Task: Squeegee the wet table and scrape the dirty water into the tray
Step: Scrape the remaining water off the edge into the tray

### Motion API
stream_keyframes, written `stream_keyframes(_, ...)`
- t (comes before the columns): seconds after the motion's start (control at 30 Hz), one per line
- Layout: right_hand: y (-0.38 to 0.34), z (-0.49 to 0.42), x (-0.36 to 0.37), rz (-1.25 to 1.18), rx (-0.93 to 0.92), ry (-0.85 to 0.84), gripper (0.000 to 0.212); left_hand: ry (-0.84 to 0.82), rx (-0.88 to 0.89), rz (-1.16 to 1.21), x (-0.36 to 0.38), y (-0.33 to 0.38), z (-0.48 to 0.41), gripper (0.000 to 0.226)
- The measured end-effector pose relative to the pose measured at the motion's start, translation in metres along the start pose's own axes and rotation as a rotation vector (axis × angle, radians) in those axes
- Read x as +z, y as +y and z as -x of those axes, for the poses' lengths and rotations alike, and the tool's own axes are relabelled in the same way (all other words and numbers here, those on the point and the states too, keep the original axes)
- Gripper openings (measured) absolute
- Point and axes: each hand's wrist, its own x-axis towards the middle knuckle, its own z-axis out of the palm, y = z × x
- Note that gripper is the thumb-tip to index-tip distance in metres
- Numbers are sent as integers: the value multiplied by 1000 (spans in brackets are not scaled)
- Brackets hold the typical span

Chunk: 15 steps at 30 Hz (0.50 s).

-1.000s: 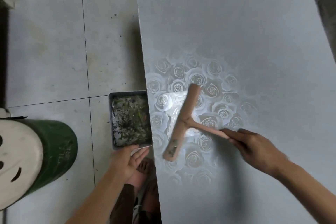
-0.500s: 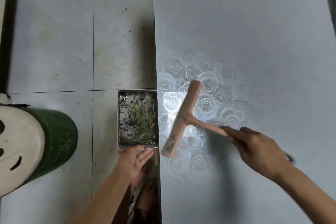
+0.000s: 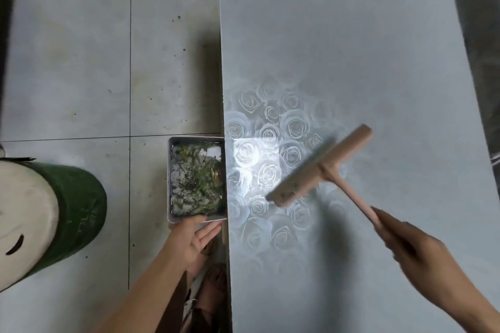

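A pale table [image 3: 365, 48] with a shiny rose pattern fills the right side. My right hand [image 3: 422, 259] grips the handle of a pink squeegee [image 3: 322, 167], whose blade is tilted over the table, well to the right of the table's left edge. My left hand [image 3: 193, 238] holds the near rim of a shallow grey tray [image 3: 169, 178] pressed against that edge; its thumb lies over the rim and its fingers are under the tray. Dirty water and green scraps lie in the tray.
A green drum with a pale lid [image 3: 48, 213] stands on the tiled floor [image 3: 81, 62] to the left. My feet [image 3: 213, 286] show under the table's near left edge. A dark gap runs along the table's far right side.
My right hand has pulled the squeegee to the right, away from the table's left edge, and turned its blade more slanted. The tray stays at the edge in my left hand.
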Motion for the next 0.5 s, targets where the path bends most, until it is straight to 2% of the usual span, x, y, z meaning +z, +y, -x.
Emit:
stream_keyframes(0.07,25,13,-8,122,94,-23,36,-4,-1,-3,1,2,3,19)
stream_keyframes(0.17,35,20,10,215,168,41,34,-9,-4,-15,1,2,6,19)
stream_keyframes(0.33,-15,2,71,35,42,153,36,-22,-13,11,-3,1,5,28)
stream_keyframes(0.5,1,17,53,19,73,203,36,-22,-34,1,-3,3,4,28)
